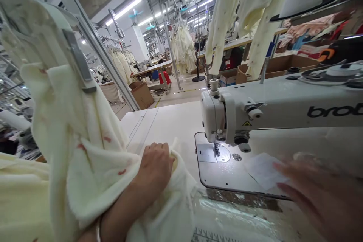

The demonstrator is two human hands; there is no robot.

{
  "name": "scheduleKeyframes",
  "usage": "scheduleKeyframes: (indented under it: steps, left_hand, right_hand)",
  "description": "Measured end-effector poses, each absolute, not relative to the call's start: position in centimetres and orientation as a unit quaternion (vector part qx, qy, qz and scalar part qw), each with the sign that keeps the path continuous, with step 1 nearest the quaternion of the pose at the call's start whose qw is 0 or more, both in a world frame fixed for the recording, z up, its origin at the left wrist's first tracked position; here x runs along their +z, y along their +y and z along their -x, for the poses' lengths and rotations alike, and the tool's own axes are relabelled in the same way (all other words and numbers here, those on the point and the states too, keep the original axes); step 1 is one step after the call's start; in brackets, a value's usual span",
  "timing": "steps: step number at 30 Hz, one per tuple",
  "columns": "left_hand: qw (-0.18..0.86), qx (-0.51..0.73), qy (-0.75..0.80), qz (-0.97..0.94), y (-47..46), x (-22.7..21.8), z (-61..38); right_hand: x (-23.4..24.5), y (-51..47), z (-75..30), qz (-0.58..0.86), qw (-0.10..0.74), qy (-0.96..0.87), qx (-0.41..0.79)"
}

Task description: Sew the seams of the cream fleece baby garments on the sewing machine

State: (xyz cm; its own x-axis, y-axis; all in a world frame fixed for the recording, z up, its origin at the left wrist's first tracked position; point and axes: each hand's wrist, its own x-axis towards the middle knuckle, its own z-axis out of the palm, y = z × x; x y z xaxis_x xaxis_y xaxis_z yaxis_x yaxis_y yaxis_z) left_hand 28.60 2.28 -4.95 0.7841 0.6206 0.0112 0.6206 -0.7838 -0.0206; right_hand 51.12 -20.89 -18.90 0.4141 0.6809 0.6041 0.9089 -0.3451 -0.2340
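Observation:
My left hand is closed round a fold of a cream garment with small red marks, which hangs from a clip on an overhead rail and spills onto the table. My right hand is blurred, its fingers stretched out flat over small white fabric pieces on the sewing machine bed. The white sewing machine stands to the right, with its needle over the metal plate.
The white table runs away from me. Cream garments hang on rails across the hall, and more hang close overhead at the right. Cardboard boxes stand on the floor by other work tables.

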Motion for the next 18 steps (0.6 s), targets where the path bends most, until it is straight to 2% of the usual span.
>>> scheduleKeyframes:
  steps: [3, 6, 8, 10, 14, 16, 18]
  left_hand:
    - [-0.086, 0.017, -0.266, 0.96, 1.9, -4.6, -29.7]
    - [-0.219, -0.02, -0.189, 0.957, 0.6, -3.2, -28.6]
    - [-0.249, -0.028, -0.163, 0.954, -0.2, -2.7, -28.0]
    - [-0.242, -0.07, -0.137, 0.958, -1.1, -2.7, -27.7]
    - [-0.147, -0.249, -0.087, 0.953, -3.4, -4.2, -27.7]
    - [-0.121, -0.26, -0.079, 0.955, -4.5, -5.1, -27.6]
    - [-0.141, -0.215, -0.077, 0.963, -5.2, -5.8, -27.5]
  right_hand:
    - [-14.0, -19.5, -45.1, 0.698, 0.283, -0.634, -0.176]
    - [-9.9, -17.2, -41.7, 0.64, 0.319, -0.67, -0.201]
    - [-8.7, -16.0, -41.2, 0.637, 0.346, -0.665, -0.179]
    - [-8.5, -15.6, -41.4, 0.654, 0.383, -0.643, -0.112]
    - [-8.6, -16.7, -41.7, 0.699, 0.426, -0.573, 0.028]
    - [-8.3, -17.5, -41.5, 0.71, 0.439, -0.549, 0.051]
    - [-8.1, -18.3, -41.3, 0.72, 0.445, -0.53, 0.057]
